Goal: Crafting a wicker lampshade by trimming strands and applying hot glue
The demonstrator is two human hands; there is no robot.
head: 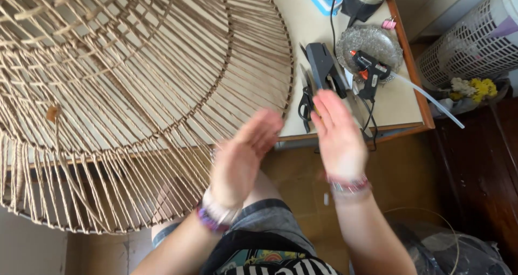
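Left hand [241, 156]: open and flat, fingers together, palm turned toward the other hand; blurred, so the fingertips are hard to make out. It holds nothing.
Right hand [337, 134]: also open and flat, fingers straight, palm facing the left one — the two are near each other but apart, a gap showing between them. It holds nothing.
Wrists: one band on each, two in all; the left one is smeared by blur.
Woven frame [135, 91]: one large round wire frame wrapped in tan cord, lying on the table [402, 107] and overhanging its front edge just left of the left hand; cut off at the top and left of the view.
Hidden: most of the table top lies under the frame; the person's lap is partly covered by the forearms.
Glue gun [369, 72]: one, black with orange parts, resting at the edge of a silver dish [372, 43], a clear stick jutting out behind it.
Stapler-like tool [324, 67]: one, dark, just beyond the right fingertips.
Scissors [306, 99]: one pair, partly behind the right hand.
White basket [469, 43]: one, cut off at the right edge — yellow flowers [477, 87] below it.
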